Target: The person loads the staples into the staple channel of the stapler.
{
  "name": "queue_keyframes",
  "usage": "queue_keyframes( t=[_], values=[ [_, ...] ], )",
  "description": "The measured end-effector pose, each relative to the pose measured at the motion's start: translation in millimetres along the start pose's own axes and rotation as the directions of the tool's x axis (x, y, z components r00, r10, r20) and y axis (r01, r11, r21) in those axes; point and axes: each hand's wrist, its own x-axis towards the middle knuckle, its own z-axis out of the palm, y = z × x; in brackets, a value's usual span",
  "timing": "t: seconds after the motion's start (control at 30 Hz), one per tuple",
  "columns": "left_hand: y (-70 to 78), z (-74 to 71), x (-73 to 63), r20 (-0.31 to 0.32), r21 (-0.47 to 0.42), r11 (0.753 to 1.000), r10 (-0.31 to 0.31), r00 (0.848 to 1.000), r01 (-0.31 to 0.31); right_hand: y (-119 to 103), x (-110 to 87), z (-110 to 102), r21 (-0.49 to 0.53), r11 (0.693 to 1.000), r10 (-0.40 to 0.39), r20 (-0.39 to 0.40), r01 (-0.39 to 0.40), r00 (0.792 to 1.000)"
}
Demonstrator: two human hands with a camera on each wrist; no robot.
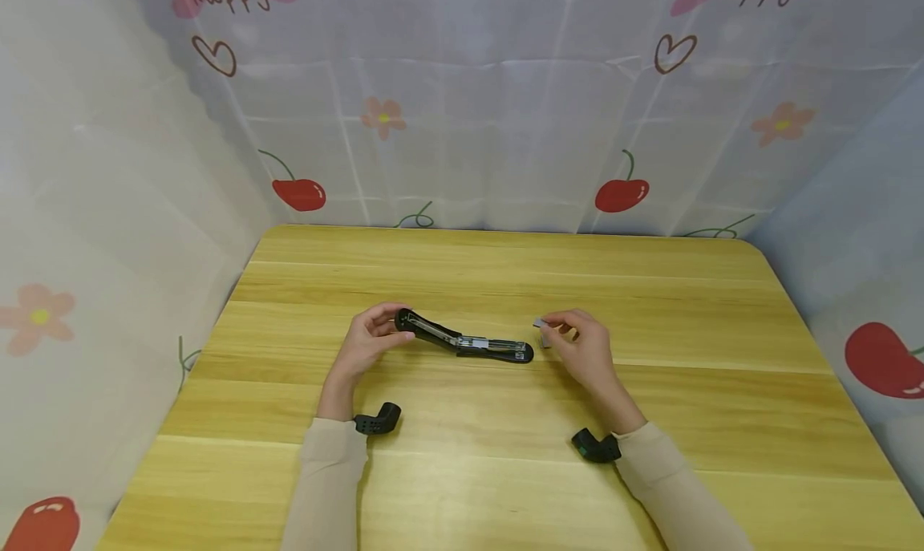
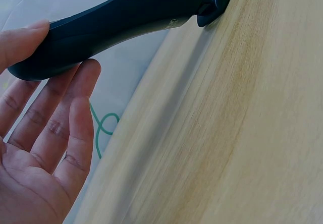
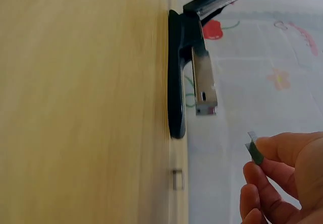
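A black stapler stands on the wooden table with its top cover swung far back, so its metal staple channel shows. The end of the raised cover is gripped by my left hand, thumb on one side and fingers on the other. To the right of the stapler's front end, my right hand pinches a short strip of staples between thumb and fingers, above the table. A second small strip of staples lies on the table between the stapler and that hand.
The table has its far edge along a hanging cloth printed with cherries and flowers, which also surrounds the sides. Black wrist cameras sit on both wrists over beige sleeves.
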Motion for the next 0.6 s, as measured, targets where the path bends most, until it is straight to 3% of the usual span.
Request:
queue_keyframes(
  t=[0.4, 0.6],
  values=[
    [0.1, 0.0, -0.3, 0.003, -0.018, 1.0, 0.003, 1.0, -0.003, -21, 2.5, 21, 0.007, 0.995, -0.1, 0.135, 0.1, 0.986],
    [-1.9, -1.1, 0.6, 0.006, -0.016, 1.0, 0.009, 1.0, -0.009, -26, 1.9, 28, 0.004, 0.994, -0.106, 0.191, 0.107, 0.976]
  ],
)
